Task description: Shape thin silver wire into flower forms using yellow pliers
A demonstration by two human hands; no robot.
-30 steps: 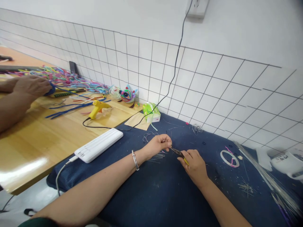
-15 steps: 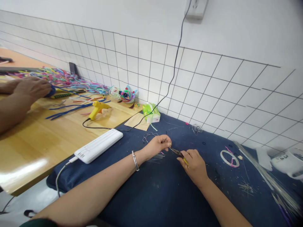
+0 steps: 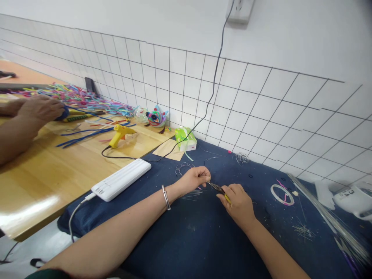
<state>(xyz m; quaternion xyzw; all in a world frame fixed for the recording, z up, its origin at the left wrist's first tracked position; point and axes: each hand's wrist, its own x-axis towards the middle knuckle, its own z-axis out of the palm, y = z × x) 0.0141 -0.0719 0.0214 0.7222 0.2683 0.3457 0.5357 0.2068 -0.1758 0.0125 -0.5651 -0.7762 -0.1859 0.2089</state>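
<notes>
My right hand (image 3: 236,201) is wrapped round the yellow handles of a pair of pliers (image 3: 216,187), whose dark jaws point up and left. At the jaws' tip, the fingers of my left hand (image 3: 197,178) are pinched together. What they pinch is too small to make out. Behind my left hand lies a ring of looped wire (image 3: 183,167), partly covered by the hand. Several short straight wires (image 3: 190,195) lie on the dark blue cloth (image 3: 188,240) below my left wrist.
A white power bank (image 3: 122,179) and a yellow glue gun (image 3: 119,135) are at left. Beyond them another person's hands (image 3: 40,110) work with blue strips. A tissue pack (image 3: 186,139) stands by the wall. At right lie a white ring (image 3: 281,195), wire scraps (image 3: 303,231) and long wires (image 3: 328,221).
Almost nothing differs. Both my hands stay in the same place, with the pliers' tip still at my left fingers; the pliers look very slightly turned.
</notes>
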